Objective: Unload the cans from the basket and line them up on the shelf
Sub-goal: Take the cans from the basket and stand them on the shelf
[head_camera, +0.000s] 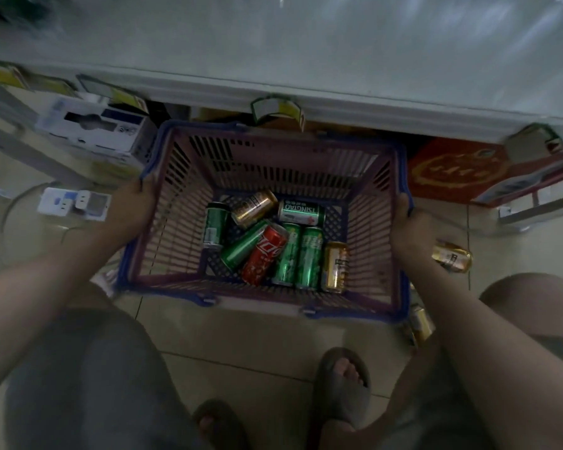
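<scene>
A pink slatted basket (176, 203) with a blue rim sits low in front of me. My left hand (131, 210) grips its left rim and my right hand (409, 226) grips its right rim. Several cans lie loose on its floor: green cans (308, 256), a red cola can (264, 253), a gold can (253, 208) near the back and another gold can (334, 266) at the right. The pale shelf (306, 50) runs across the top of the view, above the basket.
Two gold cans lie on the tiled floor right of the basket, one (452, 255) by my right hand, one (420, 323) near the basket's corner. A white power strip (74, 203) and white boxes (98, 125) sit left. A red box (455, 170) sits right. My sandalled feet (338, 381) stand below.
</scene>
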